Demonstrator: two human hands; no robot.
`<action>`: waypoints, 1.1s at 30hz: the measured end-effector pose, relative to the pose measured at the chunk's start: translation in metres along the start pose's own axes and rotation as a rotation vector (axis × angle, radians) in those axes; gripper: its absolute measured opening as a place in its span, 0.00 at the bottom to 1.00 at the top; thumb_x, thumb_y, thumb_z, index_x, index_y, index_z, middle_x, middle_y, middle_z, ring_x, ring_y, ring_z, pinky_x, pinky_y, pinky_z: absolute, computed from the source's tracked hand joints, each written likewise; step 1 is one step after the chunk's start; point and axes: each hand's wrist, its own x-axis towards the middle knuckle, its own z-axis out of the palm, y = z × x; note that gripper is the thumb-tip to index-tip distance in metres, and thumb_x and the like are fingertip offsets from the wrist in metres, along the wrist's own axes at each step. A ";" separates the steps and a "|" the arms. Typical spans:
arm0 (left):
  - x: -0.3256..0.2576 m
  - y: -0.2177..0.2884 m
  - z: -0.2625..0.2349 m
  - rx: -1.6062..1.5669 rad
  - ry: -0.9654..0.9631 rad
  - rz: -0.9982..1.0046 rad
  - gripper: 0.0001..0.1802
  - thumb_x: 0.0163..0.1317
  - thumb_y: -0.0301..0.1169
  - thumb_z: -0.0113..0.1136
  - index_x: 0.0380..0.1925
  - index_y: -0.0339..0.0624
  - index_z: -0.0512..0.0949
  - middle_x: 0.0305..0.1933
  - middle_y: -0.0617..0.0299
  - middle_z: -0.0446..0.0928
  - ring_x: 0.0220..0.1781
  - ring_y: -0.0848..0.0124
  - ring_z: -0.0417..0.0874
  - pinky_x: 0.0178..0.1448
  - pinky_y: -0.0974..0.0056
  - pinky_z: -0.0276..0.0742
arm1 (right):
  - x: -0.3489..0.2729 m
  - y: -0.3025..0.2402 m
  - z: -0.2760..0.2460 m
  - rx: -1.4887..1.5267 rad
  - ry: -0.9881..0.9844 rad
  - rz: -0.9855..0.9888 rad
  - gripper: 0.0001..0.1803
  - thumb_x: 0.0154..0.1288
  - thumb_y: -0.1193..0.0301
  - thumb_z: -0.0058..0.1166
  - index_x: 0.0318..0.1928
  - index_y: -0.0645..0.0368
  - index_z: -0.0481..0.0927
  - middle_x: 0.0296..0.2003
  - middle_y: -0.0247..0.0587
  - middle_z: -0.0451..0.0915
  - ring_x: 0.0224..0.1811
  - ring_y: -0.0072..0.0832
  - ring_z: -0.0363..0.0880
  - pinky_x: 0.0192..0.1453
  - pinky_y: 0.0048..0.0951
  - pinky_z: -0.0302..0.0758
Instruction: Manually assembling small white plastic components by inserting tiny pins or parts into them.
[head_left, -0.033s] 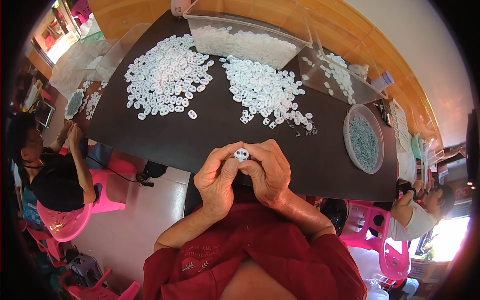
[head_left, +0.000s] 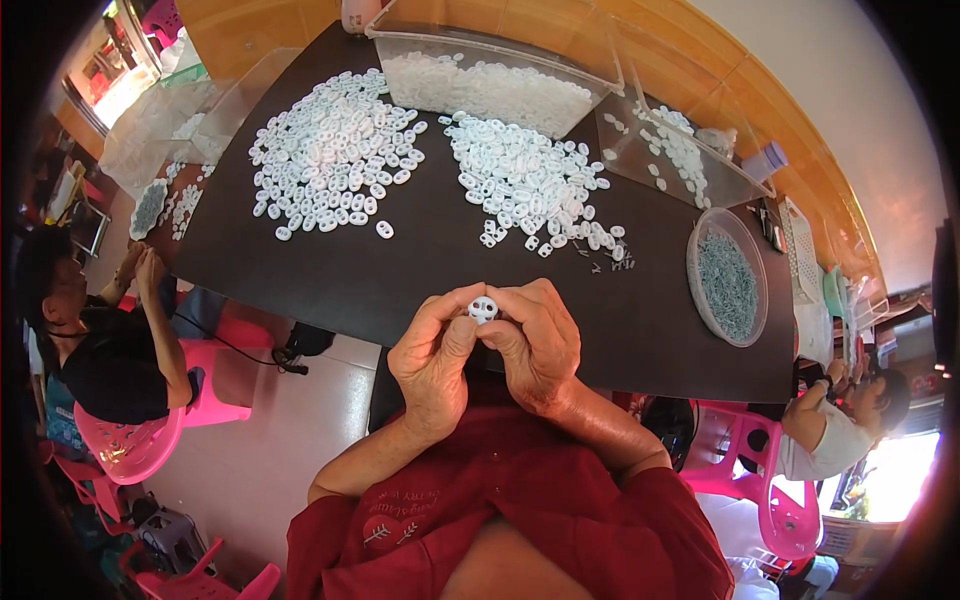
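A small white oval plastic piece with two dark holes (head_left: 483, 310) is pinched between both hands above the table's near edge. My left hand (head_left: 436, 358) closes on its left side with thumb and forefinger. My right hand (head_left: 535, 345) grips the right side the same way, its other fingers curled. Fingertips cover part of the piece. Beyond my hands lie two heaps of similar white pieces, a left heap (head_left: 335, 150) and a right heap (head_left: 525, 180). Some small grey pins (head_left: 622, 262) are scattered beside the right heap.
On the dark table (head_left: 330, 280), a clear bin (head_left: 490, 95) of white pieces stands at the back, beside another clear box (head_left: 680, 155). A round tray (head_left: 728, 285) of grey-green pins sits right. One person (head_left: 115, 340) sits left, another (head_left: 830, 425) right, near pink chairs.
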 end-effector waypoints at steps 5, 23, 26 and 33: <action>0.003 0.003 0.006 -0.035 0.004 0.034 0.14 0.66 0.29 0.54 0.47 0.30 0.75 0.42 0.62 0.76 0.42 0.78 0.73 0.49 0.74 0.69 | 0.001 -0.003 0.002 -0.064 0.056 -0.049 0.16 0.51 0.79 0.62 0.43 0.67 0.76 0.33 0.44 0.78 0.30 0.34 0.73 0.31 0.28 0.72; 0.005 -0.013 0.012 0.196 0.019 0.290 0.12 0.67 0.30 0.52 0.43 0.31 0.76 0.36 0.61 0.74 0.36 0.77 0.71 0.40 0.74 0.68 | 0.004 0.002 0.009 -0.205 0.145 -0.208 0.10 0.64 0.73 0.52 0.41 0.68 0.73 0.33 0.46 0.75 0.29 0.34 0.71 0.30 0.31 0.69; 0.007 -0.014 0.016 0.185 0.047 0.309 0.12 0.67 0.30 0.52 0.42 0.30 0.76 0.35 0.61 0.74 0.35 0.76 0.71 0.39 0.73 0.69 | 0.007 0.000 0.007 -0.224 0.162 -0.212 0.09 0.64 0.73 0.52 0.40 0.67 0.74 0.32 0.45 0.75 0.27 0.34 0.71 0.29 0.30 0.69; 0.009 -0.014 0.022 0.309 0.069 0.405 0.12 0.67 0.29 0.53 0.41 0.29 0.76 0.31 0.60 0.74 0.32 0.75 0.72 0.37 0.72 0.69 | 0.010 0.001 0.005 -0.249 0.183 -0.247 0.08 0.64 0.74 0.51 0.39 0.67 0.74 0.30 0.44 0.74 0.26 0.33 0.70 0.28 0.30 0.67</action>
